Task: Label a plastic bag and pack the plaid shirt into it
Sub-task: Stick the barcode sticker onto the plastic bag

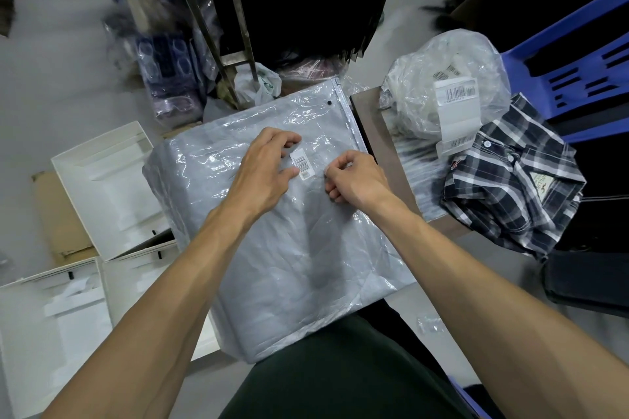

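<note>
A clear plastic bag (289, 248) lies flat over my lap, its zip edge at the far right. A small white barcode label (302, 163) sits on the bag's upper middle. My left hand (262, 170) rests on the bag with its fingertips touching the label's left edge. Just right of the label, my right hand (354, 177) is curled with its fingers pinched on the bag's surface. The folded dark plaid shirt (510, 184) lies on a small brown table (366, 112) to the right, apart from both hands.
A crumpled clear bag (442, 78) with strips of barcode labels (457, 105) sits beside the shirt. A blue plastic chair (578, 54) stands at far right. White open boxes (102, 180) lie on the floor at left. Bagged goods and a metal rack leg (238, 27) stand ahead.
</note>
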